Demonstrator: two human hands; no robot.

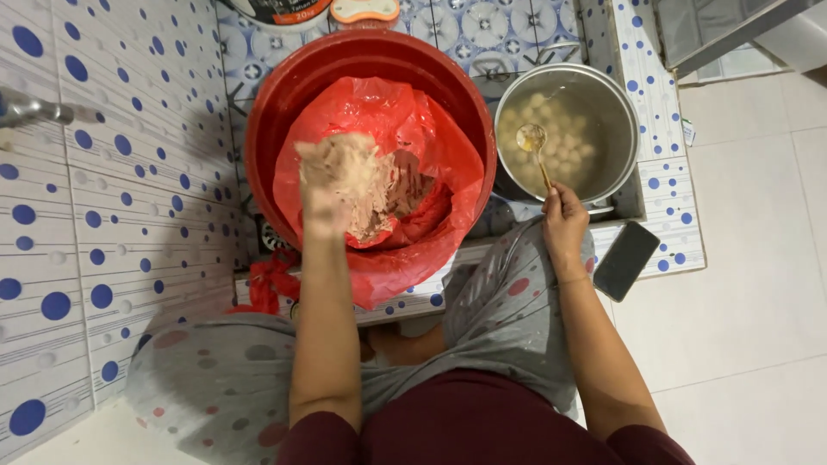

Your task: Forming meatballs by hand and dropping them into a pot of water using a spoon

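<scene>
My left hand (pixel 332 185) is raised over a red basin (pixel 284 95) lined with a red plastic bag (pixel 435 146). The hand is coated in pale pinkish paste and closed around a lump of it. More of the paste (pixel 405 185) lies in the bag. My right hand (pixel 564 226) grips the handle of a spoon (pixel 534 142) whose bowl holds a ball of paste over a steel pot (pixel 613 95). Several pale balls (pixel 564 129) float in the pot's cloudy water.
A dark phone (pixel 626 260) lies on the tiled ledge to the right of the pot. A blue-dotted tile wall (pixel 103 189) runs along the left, with a metal tap (pixel 30 110) sticking out. White floor tiles (pixel 758 258) lie to the right. My knees in grey dotted fabric are below.
</scene>
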